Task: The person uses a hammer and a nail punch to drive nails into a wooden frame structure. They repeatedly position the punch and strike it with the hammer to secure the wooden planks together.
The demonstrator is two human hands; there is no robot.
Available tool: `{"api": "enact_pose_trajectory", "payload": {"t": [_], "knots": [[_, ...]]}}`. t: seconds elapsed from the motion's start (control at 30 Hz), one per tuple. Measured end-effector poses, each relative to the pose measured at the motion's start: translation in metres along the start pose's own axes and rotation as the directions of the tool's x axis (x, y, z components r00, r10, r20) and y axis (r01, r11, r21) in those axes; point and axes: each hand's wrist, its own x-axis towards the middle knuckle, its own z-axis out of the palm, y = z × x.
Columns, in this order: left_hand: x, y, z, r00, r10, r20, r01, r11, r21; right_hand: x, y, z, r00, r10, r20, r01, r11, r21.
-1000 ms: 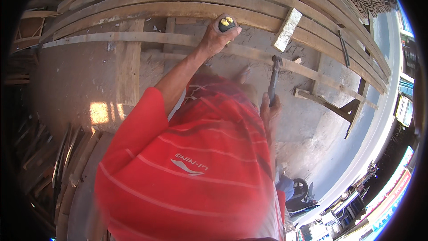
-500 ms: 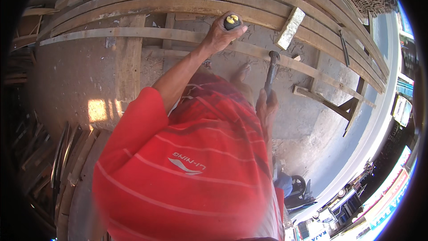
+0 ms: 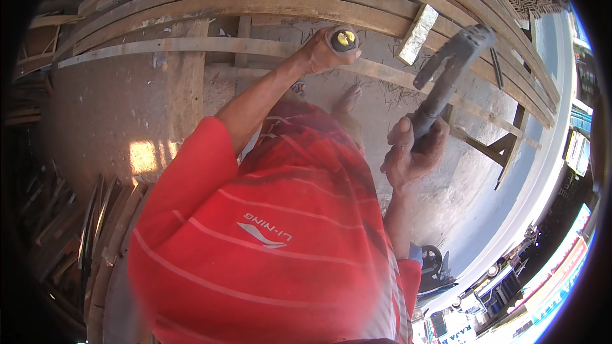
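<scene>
My left hand (image 3: pixel 322 51) is wrapped round an upright tool with a black-and-yellow handle (image 3: pixel 345 40), seen end-on from above. Its lower part is hidden, so I cannot tell its exact kind. It stands over the near edge of the long planks (image 3: pixel 255 6). To the right, my right hand (image 3: pixel 417 150) grips a dark claw hammer (image 3: pixel 449 67) by its handle. The hammer is raised close to the camera, its head pointing up and to the right, blurred a little and apart from the left hand's tool.
A pale rough block (image 3: pixel 417 34) lies across the planks between both hands. Beyond the hammer lies a thin dark bar (image 3: pixel 496 67). A wooden support (image 3: pixel 503 153) stands at right. Wood offcuts (image 3: pixel 108 248) lean at lower left. Debris dots the floor (image 3: pixel 115 108).
My right hand has lifted the hammer up and to the right, nearer the camera. My left hand has shifted slightly right and down, still holding its tool.
</scene>
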Motion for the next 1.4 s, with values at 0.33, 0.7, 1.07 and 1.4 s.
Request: {"api": "enact_pose_trajectory", "payload": {"t": [0.33, 0.7, 1.07, 1.4], "knots": [[-0.006, 0.006, 0.01, 0.998, 0.061, 0.015, -0.06, 0.998, -0.03, 0.011, -0.007, 0.0, 0.853, 0.322, 0.41, -0.09, 0.866, -0.492], [0.005, -0.006, -0.002, 0.981, 0.112, 0.156, -0.122, 0.991, 0.061, -0.002, 0.016, -0.001, 0.907, 0.243, 0.345, 0.038, 0.768, -0.639], [0.009, 0.002, -0.047, 0.977, 0.086, 0.193, 0.036, 0.832, -0.553, -0.015, 0.021, 0.006, 0.911, 0.405, 0.077, -0.353, 0.863, -0.362], [-0.002, 0.03, -0.01, 0.979, 0.091, 0.183, -0.067, 0.989, -0.136, -0.07, 0.09, 0.008, 0.785, 0.618, 0.041, -0.599, 0.775, -0.203]]}}
